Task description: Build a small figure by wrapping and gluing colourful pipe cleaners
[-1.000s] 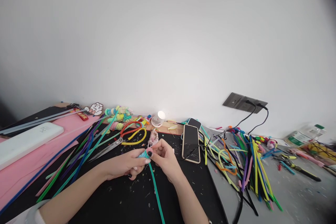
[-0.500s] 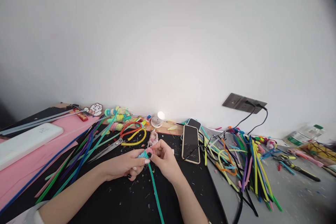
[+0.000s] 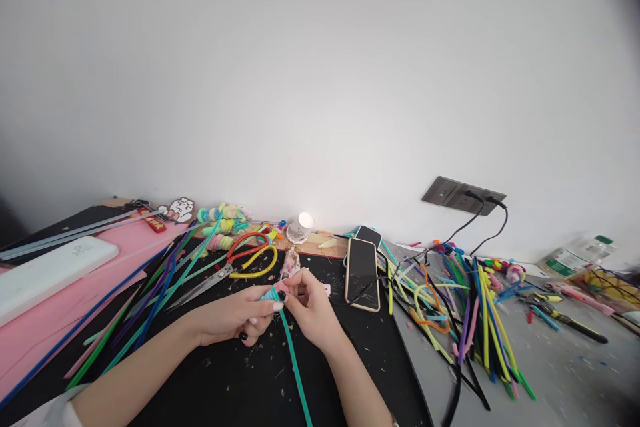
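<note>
Over a black mat, my left hand is closed around a small coil of light-blue and pink pipe cleaner. My right hand pinches the same coil from the right side, fingers pressed together. A long green pipe cleaner runs from the coil down toward me between my forearms. Both hands touch at the coil.
Scissors with red and yellow loops lie behind my left hand. Two phones rest right of my hands. A heap of coloured pipe cleaners covers the right. A white box sits on pink paper at left. A wall socket holds cables.
The hands stay at the coil with only small finger shifts; the view has drifted slightly, so everything sits a little lower-left than before.
</note>
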A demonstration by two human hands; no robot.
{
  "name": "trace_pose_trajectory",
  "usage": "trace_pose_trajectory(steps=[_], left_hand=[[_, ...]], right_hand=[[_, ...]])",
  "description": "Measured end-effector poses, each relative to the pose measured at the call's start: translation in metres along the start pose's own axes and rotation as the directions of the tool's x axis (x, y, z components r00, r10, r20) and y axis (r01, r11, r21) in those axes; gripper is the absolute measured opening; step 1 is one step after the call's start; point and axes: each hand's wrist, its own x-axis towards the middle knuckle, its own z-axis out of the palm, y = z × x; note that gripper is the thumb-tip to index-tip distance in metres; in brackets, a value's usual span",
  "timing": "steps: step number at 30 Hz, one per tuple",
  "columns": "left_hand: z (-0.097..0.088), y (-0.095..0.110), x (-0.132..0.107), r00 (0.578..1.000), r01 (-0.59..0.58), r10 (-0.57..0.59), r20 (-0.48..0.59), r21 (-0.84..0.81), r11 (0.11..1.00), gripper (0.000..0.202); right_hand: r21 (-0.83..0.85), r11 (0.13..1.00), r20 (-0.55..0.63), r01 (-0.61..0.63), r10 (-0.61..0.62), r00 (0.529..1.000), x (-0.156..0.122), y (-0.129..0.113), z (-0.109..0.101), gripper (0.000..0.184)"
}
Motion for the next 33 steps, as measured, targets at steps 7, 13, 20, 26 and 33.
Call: trace_pose_trajectory(steps=[7, 13, 20, 26, 33], left_hand=[[0.001, 0.003, -0.001, 1.0, -0.03, 0.03, 0.002, -0.045, 0.999, 0.032], [0.002, 0.007, 0.002, 0.967, -0.22, 0.201, -0.156, -0.113, 0.969, 0.025], [0.004, 0.007, 0.005, 0.926, -0.329, 0.295, -0.237, -0.12, 0.937, 0.028], [0.005, 0.002, 0.007, 0.945, -0.284, 0.258, -0.202, -0.108, 0.953, 0.026], [0.007, 0.005, 0.008, 0.909, -0.311, 0.297, -0.292, -0.001, 0.95, 0.029]], right_hand=[[0.161, 0.983, 0.019, -0.085, 0.083, 0.996, 0.003, -0.003, -0.003, 0.024], [0.239, 0.961, -0.022, -0.135, 0.144, 0.989, 0.006, -0.002, -0.009, 0.038], [0.022, 0.999, 0.001, -0.036, 0.036, 0.999, 0.007, 0.005, -0.002, 0.03], [-0.065, 0.995, -0.067, 0.07, -0.074, 0.995, 0.003, 0.009, 0.003, 0.028], [-0.115, 0.992, -0.163, 0.047, -0.066, 0.984, 0.008, 0.016, 0.0, 0.037]])
